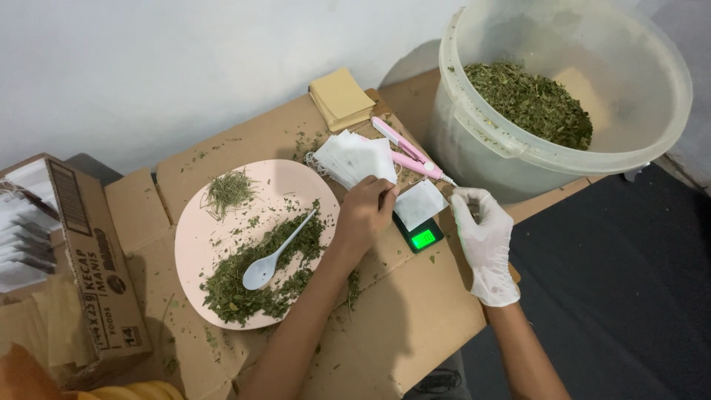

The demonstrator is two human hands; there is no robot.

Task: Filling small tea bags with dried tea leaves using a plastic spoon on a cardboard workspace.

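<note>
Pinching the small white paper sachet [419,203] over the little black scale with the green display [418,233], the bare left hand [364,215] grasps its edge; the white-gloved right hand [485,241] curls nearby, its grip hidden. Steadying the sachet flat, clear of the pink plate [194,237], looks wise.

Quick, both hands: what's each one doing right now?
Left hand: bare, fingers closed, pinching the small white paper sachet lying on the scale.
Right hand: white-gloved, fingers bent near the sachet's edge; a grip cannot be told.
</note>
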